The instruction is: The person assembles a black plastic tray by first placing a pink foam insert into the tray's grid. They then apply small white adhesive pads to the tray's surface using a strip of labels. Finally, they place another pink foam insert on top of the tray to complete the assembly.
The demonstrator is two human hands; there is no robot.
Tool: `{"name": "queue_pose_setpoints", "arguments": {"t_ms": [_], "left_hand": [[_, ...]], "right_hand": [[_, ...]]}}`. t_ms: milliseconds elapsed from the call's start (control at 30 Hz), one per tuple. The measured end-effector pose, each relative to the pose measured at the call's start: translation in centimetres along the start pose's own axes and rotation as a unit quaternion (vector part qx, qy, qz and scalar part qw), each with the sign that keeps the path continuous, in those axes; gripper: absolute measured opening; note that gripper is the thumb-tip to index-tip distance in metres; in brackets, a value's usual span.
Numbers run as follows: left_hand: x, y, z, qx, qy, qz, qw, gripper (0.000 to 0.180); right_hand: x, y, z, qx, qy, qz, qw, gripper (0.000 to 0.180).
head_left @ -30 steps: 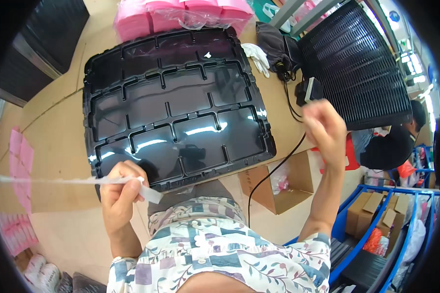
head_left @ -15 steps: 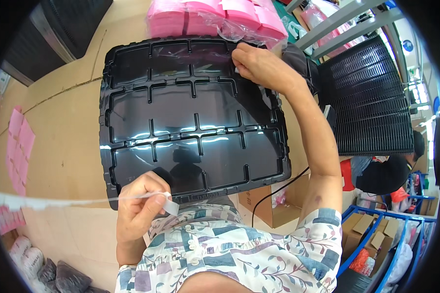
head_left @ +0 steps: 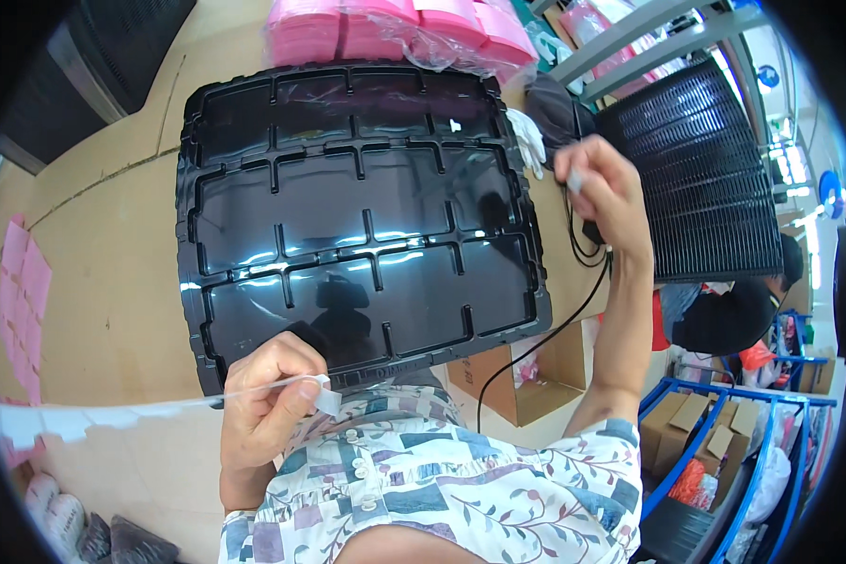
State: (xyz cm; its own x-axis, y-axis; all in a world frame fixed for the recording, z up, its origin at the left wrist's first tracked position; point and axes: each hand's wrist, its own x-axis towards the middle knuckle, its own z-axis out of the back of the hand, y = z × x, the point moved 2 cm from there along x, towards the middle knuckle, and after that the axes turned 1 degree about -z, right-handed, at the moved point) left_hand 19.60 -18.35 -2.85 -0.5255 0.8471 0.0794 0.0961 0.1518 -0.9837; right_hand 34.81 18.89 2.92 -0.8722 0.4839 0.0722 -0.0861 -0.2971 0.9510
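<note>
Half a second earlier my right hand (head_left: 600,193) had been pressing at the far right corner of the black moulded tray (head_left: 357,216); by this moment it had lifted clear, off past the tray's right edge, fingers pinched together on a small pale piece, likely a label. My left hand (head_left: 271,399) had stayed at the near edge, closed on the white backing strip (head_left: 113,414), which ran off to my left across the bench (head_left: 103,282).

To do this step well, I judged, I needed the strip kept taut with my left hand so each piece peeled cleanly, and the pinched piece carried by its edge so it would not fold onto itself.

Room was tight on the right: a black cable (head_left: 545,338) trailed just beside the tray's corner, and a stack of ribbed black trays (head_left: 705,179) stood close behind my raised hand. Pink packets (head_left: 395,28) crowded the far rim. Bare bench lay open to the left.
</note>
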Motion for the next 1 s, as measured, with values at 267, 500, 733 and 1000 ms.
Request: {"name": "queue_pose_setpoints", "arguments": {"t_ms": [267, 500, 733, 1000], "left_hand": [[-0.3, 0.6, -0.2, -0.047, -0.014, -0.009, 0.999, 0.011], [0.1, 1.5, 0.3, -0.035, -0.019, -0.046, 0.998, 0.009], [-0.1, 1.3, 0.8, 0.008, -0.011, -0.058, 0.998, 0.010], [-0.3, 0.5, -0.2, -0.027, -0.014, -0.022, 0.999, 0.011]], "right_hand": [[-19.5, -2.3, 2.6, -0.071, -0.199, -0.123, 0.970, 0.008], [-33.7, -19.6, 8.1, -0.416, -0.167, -0.238, 0.862, 0.019], [-32.1, -20.1, 8.2, -0.397, -0.285, -0.377, 0.787, 0.016], [-17.3, -2.9, 1.5, -0.346, -0.338, -0.023, 0.875, 0.014]]}}
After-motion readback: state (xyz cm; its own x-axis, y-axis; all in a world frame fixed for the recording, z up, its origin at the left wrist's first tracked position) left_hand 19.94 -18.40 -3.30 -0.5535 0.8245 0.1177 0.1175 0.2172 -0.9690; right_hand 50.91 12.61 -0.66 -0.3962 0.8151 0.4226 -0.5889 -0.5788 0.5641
